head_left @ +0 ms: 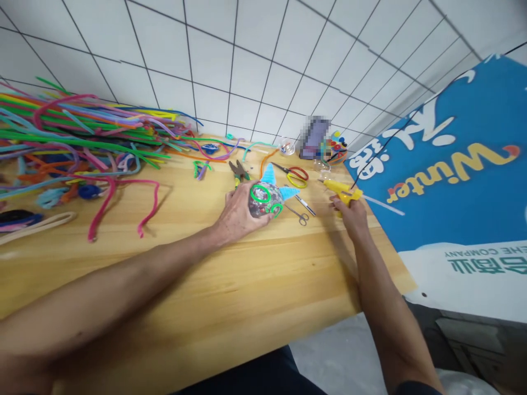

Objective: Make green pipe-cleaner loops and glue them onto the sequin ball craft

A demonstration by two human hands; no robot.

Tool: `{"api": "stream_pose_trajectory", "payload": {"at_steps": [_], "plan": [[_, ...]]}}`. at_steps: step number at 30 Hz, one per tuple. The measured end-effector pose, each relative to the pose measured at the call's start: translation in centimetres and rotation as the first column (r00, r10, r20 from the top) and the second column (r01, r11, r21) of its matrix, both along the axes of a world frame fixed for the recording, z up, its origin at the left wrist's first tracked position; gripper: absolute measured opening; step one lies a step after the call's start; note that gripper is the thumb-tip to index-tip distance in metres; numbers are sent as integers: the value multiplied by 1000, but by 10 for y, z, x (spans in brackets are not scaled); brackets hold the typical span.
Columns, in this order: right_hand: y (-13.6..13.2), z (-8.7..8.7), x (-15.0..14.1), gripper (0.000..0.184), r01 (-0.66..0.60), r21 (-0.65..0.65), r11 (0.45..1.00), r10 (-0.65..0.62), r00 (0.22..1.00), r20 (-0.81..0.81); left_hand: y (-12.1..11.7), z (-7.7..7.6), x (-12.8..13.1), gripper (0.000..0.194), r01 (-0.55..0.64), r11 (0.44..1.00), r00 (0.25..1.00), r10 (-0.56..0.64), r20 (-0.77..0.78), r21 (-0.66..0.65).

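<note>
My left hand [239, 216] is wrapped round a grey mottled ball [258, 207] above the wooden table. Two light blue pointed ears [269, 174] stick up from the ball, and green pipe-cleaner rings [261, 193] sit on its front. To the right, my right hand [352, 214] grips a yellow hot glue gun [340, 189] with a pale glue stick [381, 205] poking out of its back. The gun's nozzle points left, apart from the ball. Pliers [239, 171] lie just behind my left hand.
Pipe cleaners [102, 126] in many colours heap up at the left. Red-and-yellow scissors [296, 175], small metal scissors [300, 216] and a pen [305, 205] lie near the ball. A phone [315, 137] leans against the tiled wall. A blue banner [448, 164] hangs at the right edge.
</note>
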State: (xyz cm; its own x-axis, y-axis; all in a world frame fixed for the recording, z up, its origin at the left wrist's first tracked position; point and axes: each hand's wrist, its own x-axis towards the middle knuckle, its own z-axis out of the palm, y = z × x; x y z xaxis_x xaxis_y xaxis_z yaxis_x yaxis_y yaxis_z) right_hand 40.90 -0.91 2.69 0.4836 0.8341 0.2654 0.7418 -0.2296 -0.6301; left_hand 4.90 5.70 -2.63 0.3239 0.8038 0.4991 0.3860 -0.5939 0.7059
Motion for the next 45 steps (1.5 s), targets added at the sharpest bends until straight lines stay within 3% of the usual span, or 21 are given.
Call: {"api": "stream_pose_trajectory", "payload": {"at_steps": [2, 4, 6, 8, 12, 15, 18, 34, 45], "plan": [[-8, 19, -13, 38, -116, 104, 988, 138, 961, -239, 1, 0, -1, 91, 5, 1000, 1000, -5, -6, -13], [-14, 36, -32, 34, -181, 174, 968, 231, 915, -331, 0, 1, -1, 94, 12, 1000, 1000, -12, -13, -28], [-16, 48, -53, 37, -205, 165, 965, 250, 911, -327, -1, 2, -2, 94, 13, 999, 1000, -14, -15, -38], [-14, 54, -74, 41, -218, 93, 972, 234, 946, -225, -2, 4, -2, 93, 15, 999, 1000, -16, -12, -42], [-3, 53, -96, 32, -307, 61, 950, 301, 949, 92, -2, 5, -3, 93, 26, 998, 1000, -27, -15, -54], [6, 51, -94, 20, -376, 85, 923, 322, 872, 369, -1, 5, -4, 94, 30, 998, 999, -31, -20, -58], [13, 49, -88, 23, -391, 42, 919, 319, 802, 505, -2, 6, -4, 95, 32, 998, 999, -34, -23, -58], [9, 41, -81, 29, -435, -15, 900, 377, 763, 524, -4, 8, -5, 99, 53, 996, 998, -55, -36, -76], [6, 42, -82, 31, -426, -7, 905, 371, 778, 508, -3, 8, -6, 98, 65, 995, 997, -68, -39, -73]]}}
